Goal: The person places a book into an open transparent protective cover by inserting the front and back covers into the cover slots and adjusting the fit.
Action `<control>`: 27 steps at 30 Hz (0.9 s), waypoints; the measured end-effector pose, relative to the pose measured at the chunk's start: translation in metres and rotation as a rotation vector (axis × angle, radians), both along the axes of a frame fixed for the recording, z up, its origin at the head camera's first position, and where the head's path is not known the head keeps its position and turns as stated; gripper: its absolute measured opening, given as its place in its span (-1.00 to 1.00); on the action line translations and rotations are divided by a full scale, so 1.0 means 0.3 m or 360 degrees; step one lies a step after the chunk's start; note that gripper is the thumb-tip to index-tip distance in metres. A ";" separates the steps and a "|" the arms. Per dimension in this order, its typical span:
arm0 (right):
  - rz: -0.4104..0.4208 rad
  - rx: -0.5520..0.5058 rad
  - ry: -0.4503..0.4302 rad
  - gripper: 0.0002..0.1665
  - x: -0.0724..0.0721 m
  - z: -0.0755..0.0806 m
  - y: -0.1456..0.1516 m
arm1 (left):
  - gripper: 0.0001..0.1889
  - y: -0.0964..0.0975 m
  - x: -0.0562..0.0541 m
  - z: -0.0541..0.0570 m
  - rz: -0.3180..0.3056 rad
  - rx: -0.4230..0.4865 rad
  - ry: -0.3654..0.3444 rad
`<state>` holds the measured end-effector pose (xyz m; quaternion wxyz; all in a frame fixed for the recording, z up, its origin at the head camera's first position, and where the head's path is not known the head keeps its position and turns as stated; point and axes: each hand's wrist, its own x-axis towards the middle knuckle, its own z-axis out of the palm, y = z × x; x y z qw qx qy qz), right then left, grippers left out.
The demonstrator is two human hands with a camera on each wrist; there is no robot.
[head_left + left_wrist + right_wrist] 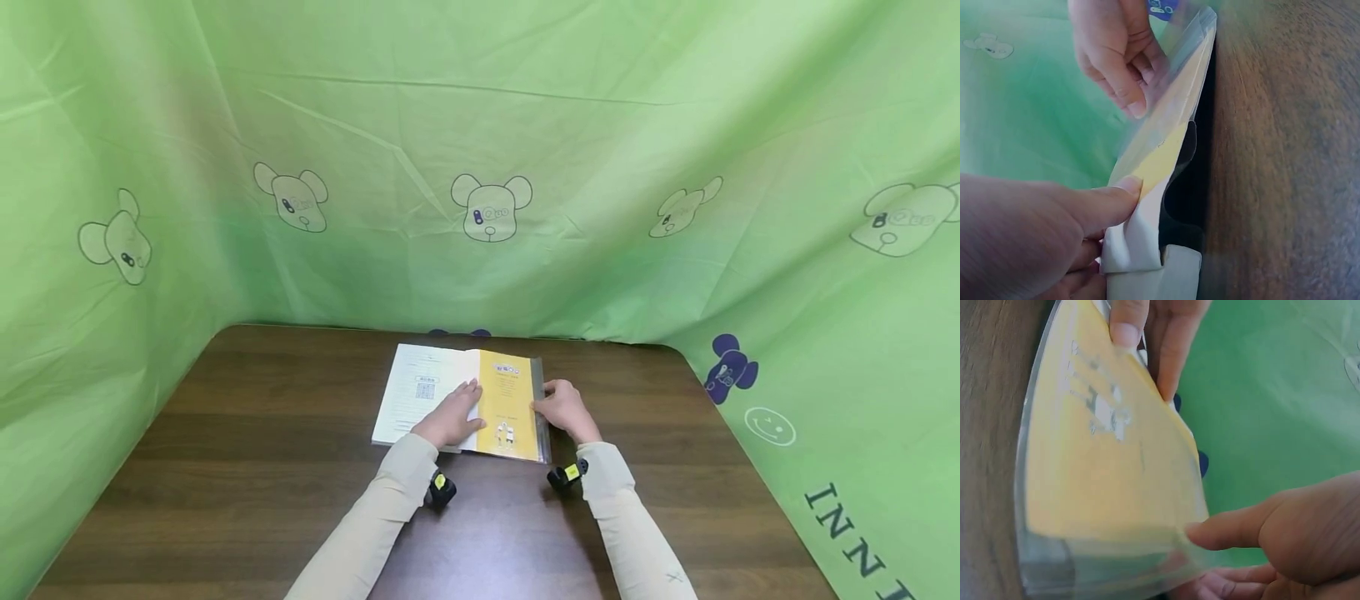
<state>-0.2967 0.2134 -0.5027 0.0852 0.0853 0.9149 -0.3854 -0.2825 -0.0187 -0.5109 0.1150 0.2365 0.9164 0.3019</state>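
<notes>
A book lies open on the table, its white printed page on the left and a yellow cover flap on the right. A clear plastic book cover lies over the yellow flap and extends past its right edge. My left hand presses on the book near the fold, fingers extended and thumb on the yellow flap's border. At the right edge, my right hand pinches the clear book cover, thumb on top and fingers underneath. The left wrist view shows the flap bowed up from the table.
The brown wooden table extends around the book on all sides. A green curtain with bear-head prints hangs behind the table and along both sides. Each wrist carries a small black camera.
</notes>
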 end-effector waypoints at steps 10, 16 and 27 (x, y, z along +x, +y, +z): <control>-0.0014 -0.0396 0.0106 -0.42 -0.004 -0.038 0.016 | -0.35 -0.035 -0.020 -0.002 -0.0110 0.0050 -0.0016; 0.0012 -0.0523 0.0248 -0.44 -0.005 -0.032 0.003 | -0.39 -0.061 -0.026 0.009 -0.0165 0.0148 -0.0049; 0.0053 -0.0758 0.0252 -0.41 -0.012 -0.007 -0.021 | -0.37 -0.076 -0.060 -0.032 0.0064 0.0490 -0.0045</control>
